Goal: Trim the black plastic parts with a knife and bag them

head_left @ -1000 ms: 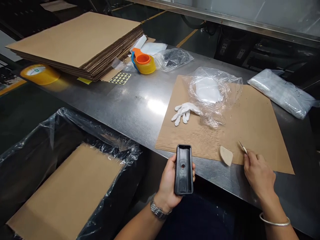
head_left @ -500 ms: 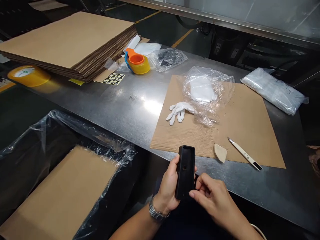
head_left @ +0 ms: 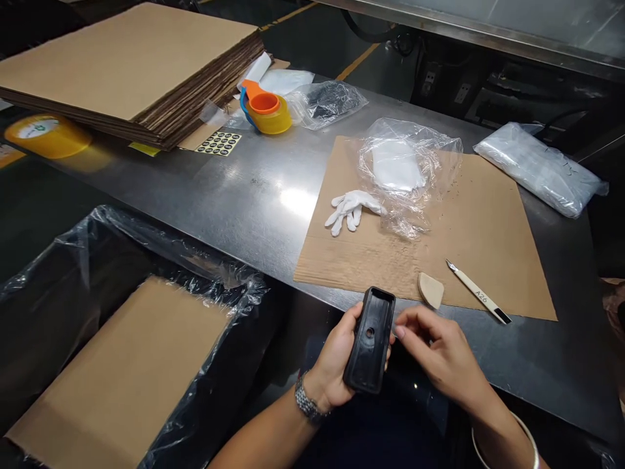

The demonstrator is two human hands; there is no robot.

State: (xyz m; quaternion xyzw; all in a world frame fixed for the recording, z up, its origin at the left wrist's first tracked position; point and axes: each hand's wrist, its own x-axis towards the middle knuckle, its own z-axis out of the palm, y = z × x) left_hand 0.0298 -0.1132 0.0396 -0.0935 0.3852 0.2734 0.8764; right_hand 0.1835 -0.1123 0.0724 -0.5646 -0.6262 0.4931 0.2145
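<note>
A black rectangular hollow part (head_left: 371, 342) with a small hole in its floor is held by my left hand (head_left: 336, 358), its open side facing up. My right hand (head_left: 434, 345) is beside the part's right edge, thumb and fingertips pinched together; anything between them is too small to make out. Just beyond the hands, a beige wedge-shaped block (head_left: 430, 290) and a white-handled knife (head_left: 478, 292) marked A26 lie on a cardboard sheet (head_left: 498, 228). Farther back on the sheet are a white glove (head_left: 352, 210) and a clear plastic bag (head_left: 410, 169) with white material inside.
The metal table (head_left: 234, 202) also bears stacked cardboard (head_left: 131, 58), an orange tape dispenser (head_left: 266, 107), a tape roll (head_left: 49, 137), a sticker sheet (head_left: 219, 142) and a plastic-wrapped pack (head_left: 541, 169). At lower left, a plastic-lined bin (head_left: 88, 260) holds cardboard.
The black part has shifted slightly right and tilted, showing its inside more clearly. My right hand has moved up and right, from the part's lower end to its upper right side.
</note>
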